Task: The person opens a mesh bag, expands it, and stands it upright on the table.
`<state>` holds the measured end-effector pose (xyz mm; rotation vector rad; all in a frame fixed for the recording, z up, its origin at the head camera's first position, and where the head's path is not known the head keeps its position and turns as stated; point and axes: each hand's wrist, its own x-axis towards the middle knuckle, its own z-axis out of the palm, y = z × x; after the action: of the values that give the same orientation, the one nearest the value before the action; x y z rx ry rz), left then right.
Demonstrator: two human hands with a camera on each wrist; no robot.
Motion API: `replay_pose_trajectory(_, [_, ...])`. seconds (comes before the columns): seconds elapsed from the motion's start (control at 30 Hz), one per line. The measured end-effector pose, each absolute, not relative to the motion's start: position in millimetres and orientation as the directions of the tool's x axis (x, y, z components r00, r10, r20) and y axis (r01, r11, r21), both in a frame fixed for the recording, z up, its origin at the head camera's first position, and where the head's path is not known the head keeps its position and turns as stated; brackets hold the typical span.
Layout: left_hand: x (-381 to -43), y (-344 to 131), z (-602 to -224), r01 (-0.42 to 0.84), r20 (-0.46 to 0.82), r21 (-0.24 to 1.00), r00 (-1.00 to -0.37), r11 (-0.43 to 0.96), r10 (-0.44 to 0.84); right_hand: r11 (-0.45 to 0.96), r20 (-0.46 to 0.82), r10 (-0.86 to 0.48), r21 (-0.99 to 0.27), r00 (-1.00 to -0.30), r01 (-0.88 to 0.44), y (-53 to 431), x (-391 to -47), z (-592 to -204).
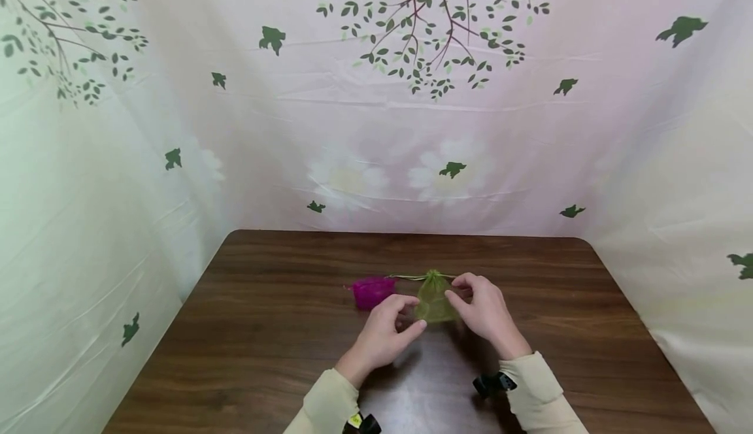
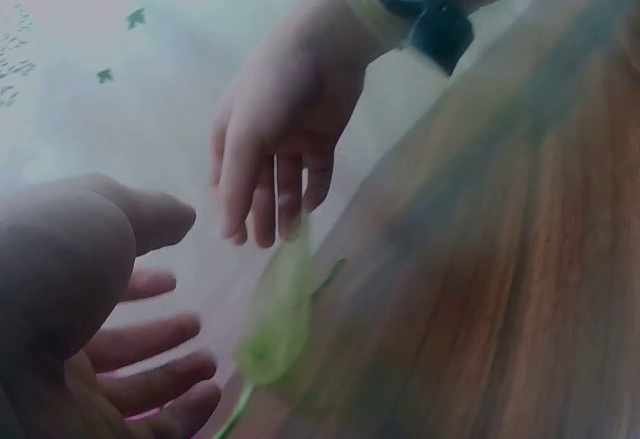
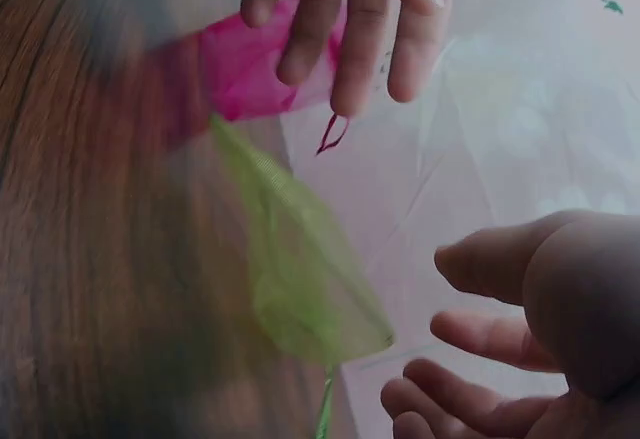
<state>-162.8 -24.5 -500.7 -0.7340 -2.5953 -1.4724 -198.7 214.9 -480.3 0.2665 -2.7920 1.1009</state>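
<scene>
A sheer green drawstring pouch point(image 1: 434, 300) is between my two hands, its gathered neck pointing to the far side and its cords stretching out both ways. My left hand point(image 1: 385, 333) is at the pouch's left side, thumb and fingers spread apart. On the other side, my right hand point(image 1: 482, 306) has its fingertips right by the pouch's edge, loosely bent. The right wrist view shows a gap between the right hand's thumb point(image 3: 490, 259) and the green pouch point(image 3: 305, 269). A magenta sheer pouch point(image 1: 372, 293) lies just beyond the left hand, to the left of the green one.
The dark wood-grain table point(image 1: 265, 349) has rounded far corners. Pale cloth point(image 1: 382, 120) printed with branches, birds and flowers hangs behind it and along both sides. A dark camera point(image 1: 494, 383) is strapped to the right wrist.
</scene>
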Motion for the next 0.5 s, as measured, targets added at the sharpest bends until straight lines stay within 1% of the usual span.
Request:
replay_pose_trajectory(0.1, [-164.2,-15.7,-504.5,0.429,0.28,0.745,-0.896,0.51,0.344,0.727,0.146,-0.095,-0.665,-0.985,-0.169,218.2,-202.0,-485.6])
replay_pose_trajectory(0.23, [-165.3,-6.7,-507.3,0.352,0.204,0.729,-0.93,0.587,0.305,0.737,0.081,-0.09,-0.665,-0.993,-0.121,219.8,-204.0,-490.0])
replay_pose_trajectory(0.37, [-166.6,-0.1,-509.7,0.273,0.115,0.766,-0.949,0.582,0.294,0.733,0.041,-0.093,-0.673,-0.995,-0.096,219.7,-204.9,-494.2])
replay_pose_trajectory(0.5, [-169.4,3.6,-515.2,0.237,0.08,0.795,-0.953,0.559,0.291,0.703,-0.012,-0.098,-0.709,-0.995,-0.061,219.2,-206.0,-498.1])
